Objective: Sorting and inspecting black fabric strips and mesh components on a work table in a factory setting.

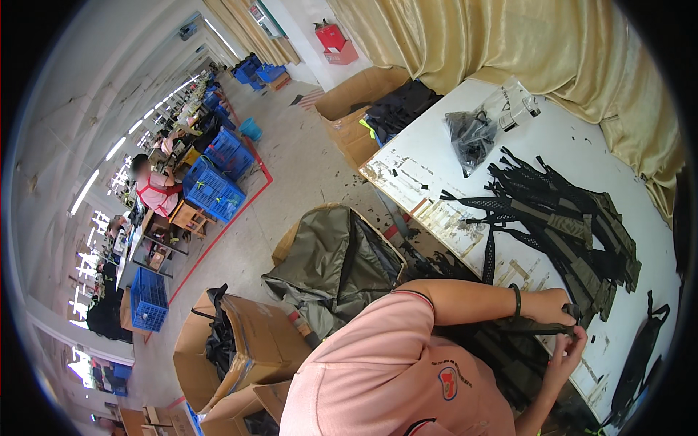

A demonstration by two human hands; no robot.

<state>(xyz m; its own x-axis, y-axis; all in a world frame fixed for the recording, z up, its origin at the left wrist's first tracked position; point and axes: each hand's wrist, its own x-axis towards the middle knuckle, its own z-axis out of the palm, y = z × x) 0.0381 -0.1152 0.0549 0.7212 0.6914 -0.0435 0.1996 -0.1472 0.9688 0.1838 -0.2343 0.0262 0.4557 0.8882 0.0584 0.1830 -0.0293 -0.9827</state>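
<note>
Both hands, left (547, 305) and right (566, 352), clamped together on a dark strap (542, 328) at the white table (436, 145)

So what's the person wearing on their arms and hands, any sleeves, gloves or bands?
No gloves: both hands are bare, the left hand and the right hand. The forearms are bare too. A thin dark band circles the left wrist. A pink short-sleeved shirt with dark sleeve trim and a small round chest badge covers the upper arm.
</note>
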